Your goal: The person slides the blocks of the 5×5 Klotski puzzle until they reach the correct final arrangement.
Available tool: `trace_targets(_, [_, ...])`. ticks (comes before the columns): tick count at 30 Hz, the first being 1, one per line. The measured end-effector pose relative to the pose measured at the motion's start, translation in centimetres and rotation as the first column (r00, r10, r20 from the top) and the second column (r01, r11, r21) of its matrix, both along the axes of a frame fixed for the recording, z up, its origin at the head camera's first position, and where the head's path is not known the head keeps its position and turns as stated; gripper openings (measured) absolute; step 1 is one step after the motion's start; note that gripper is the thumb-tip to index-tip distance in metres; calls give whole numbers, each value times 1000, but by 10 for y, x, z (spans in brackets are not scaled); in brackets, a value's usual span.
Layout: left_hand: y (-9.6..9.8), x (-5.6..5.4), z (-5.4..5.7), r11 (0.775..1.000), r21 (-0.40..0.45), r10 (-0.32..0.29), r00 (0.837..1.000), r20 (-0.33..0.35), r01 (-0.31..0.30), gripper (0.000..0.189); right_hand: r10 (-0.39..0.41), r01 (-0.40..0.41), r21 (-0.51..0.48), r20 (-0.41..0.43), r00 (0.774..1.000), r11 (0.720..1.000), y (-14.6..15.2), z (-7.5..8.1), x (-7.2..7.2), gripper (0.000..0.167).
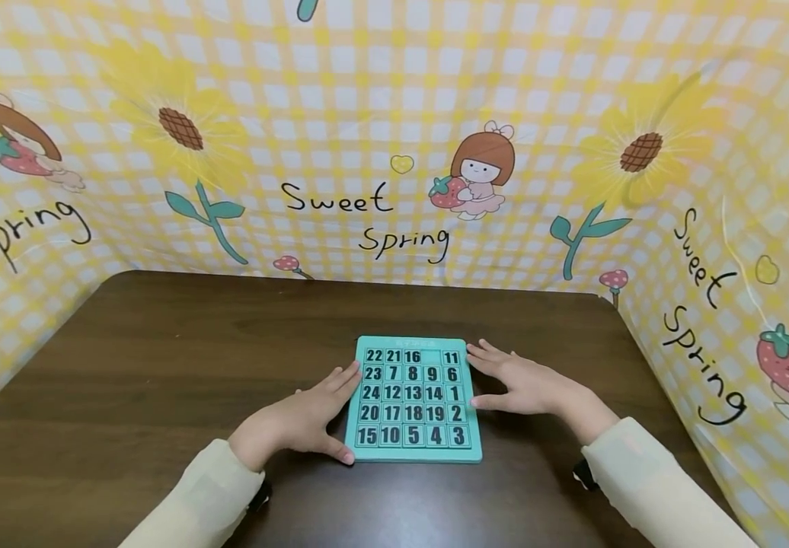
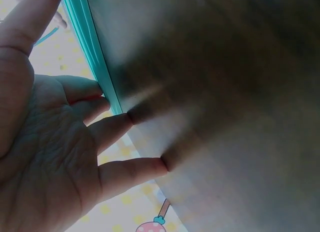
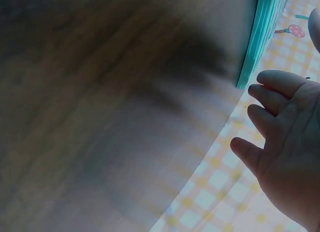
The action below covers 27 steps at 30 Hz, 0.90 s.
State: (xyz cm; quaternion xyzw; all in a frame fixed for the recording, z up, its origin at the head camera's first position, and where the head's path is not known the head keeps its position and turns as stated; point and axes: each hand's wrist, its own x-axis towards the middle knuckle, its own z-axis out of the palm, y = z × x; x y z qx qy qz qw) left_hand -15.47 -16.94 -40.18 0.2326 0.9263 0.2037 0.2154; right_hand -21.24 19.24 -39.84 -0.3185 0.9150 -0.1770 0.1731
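Note:
A turquoise number slide puzzle lies flat on the table, with several black-numbered tiles in a grid. The top row reads 22, 21, 16, a gap, then 11; the bottom row reads 15, 10, 5, 4, 3. Along its left side, my left hand touches the frame with extended fingers, its thumb at the lower left corner. In the left wrist view its fingertips meet the puzzle's side. My right hand is spread beside the right edge, thumb and fingertips at or very near the frame; in the right wrist view the fingers look slightly apart from it.
The dark brown wooden table extends around the puzzle. Yellow checked cloth with flowers and "Sweet Spring" lettering rises along the table's back and both sides. Pale sleeves cover both forearms.

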Motion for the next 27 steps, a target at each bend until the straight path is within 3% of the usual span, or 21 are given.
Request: trace_targets(27, [-1, 2, 3, 1000, 2, 5, 1000, 11, -5, 121, 49, -51, 26, 60, 997, 998, -42, 3, -4, 86])
